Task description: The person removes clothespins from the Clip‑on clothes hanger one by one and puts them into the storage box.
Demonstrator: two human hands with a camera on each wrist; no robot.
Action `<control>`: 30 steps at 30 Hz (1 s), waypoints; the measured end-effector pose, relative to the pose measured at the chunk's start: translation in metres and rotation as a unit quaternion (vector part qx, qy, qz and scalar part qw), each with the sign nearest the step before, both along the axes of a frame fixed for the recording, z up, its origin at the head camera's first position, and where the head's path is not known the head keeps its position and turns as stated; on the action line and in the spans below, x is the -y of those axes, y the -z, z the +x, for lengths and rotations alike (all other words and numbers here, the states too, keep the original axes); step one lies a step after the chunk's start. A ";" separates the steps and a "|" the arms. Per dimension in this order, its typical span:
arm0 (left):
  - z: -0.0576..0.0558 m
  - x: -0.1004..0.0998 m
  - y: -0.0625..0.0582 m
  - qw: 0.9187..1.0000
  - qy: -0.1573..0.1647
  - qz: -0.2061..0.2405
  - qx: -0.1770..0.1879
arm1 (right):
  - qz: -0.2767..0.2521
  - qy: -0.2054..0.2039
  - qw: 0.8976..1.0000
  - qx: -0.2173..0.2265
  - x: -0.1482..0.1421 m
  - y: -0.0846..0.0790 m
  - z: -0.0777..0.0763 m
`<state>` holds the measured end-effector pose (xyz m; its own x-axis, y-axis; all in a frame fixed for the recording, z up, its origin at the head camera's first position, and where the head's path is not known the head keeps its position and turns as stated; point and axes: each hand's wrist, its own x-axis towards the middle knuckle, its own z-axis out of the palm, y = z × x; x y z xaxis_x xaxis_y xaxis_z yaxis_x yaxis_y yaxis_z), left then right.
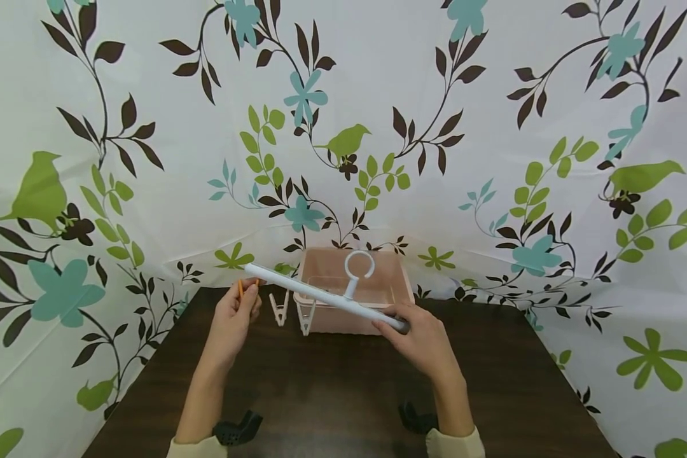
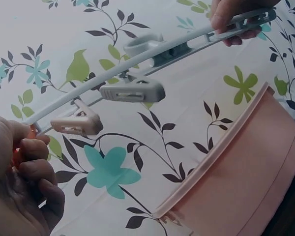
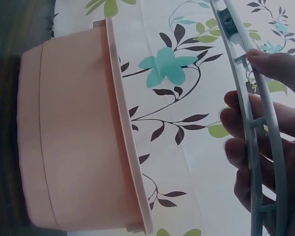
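A pale blue-grey plastic hanger [image 1: 320, 295] with a round hook [image 1: 359, 264] is held aloft, tilted lower to the right. My right hand [image 1: 420, 336] grips the bar near its right end, thumb on the near side. At the other end, my left hand [image 1: 233, 321] pinches a small orange clip [image 1: 240, 288], mostly covered by the fingers in the left wrist view. Between the hands, a beige clip [image 2: 78, 124] and a light grey clip [image 2: 132, 92] hang from the bar.
A pink plastic basin [image 1: 343, 321] stands behind the hanger at the back of the dark wooden table [image 1: 332, 388]. Patterned cloth [image 1: 194, 140] with birds, leaves and flowers surrounds the table's back and sides. Black wrist mounts [image 1: 237, 429] sit by both forearms.
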<state>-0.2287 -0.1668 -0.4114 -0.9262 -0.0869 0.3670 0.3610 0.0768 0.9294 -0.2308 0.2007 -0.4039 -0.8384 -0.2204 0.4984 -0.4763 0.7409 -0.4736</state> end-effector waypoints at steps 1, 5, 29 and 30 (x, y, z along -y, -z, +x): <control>0.000 0.000 0.000 1.000 -0.001 0.001 0.001 | -0.004 0.002 1.000 0.012 0.000 0.000 0.000; 0.000 0.000 0.001 1.000 0.001 0.002 -0.003 | -0.014 0.001 0.998 0.054 -0.002 -0.002 0.001; 0.003 0.004 -0.001 0.983 -0.075 -0.163 -0.026 | -0.012 0.000 0.994 0.109 -0.005 -0.006 0.004; 0.003 0.003 0.000 0.983 -0.077 -0.165 -0.027 | -0.012 0.001 0.994 0.110 -0.006 -0.006 0.004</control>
<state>-0.2262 -0.1702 -0.4111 -0.8899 -0.0921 0.4467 0.3693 0.4292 0.8242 -0.2264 0.2067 -0.3978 -0.9279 -0.2094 0.3085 -0.3585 0.7284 -0.5839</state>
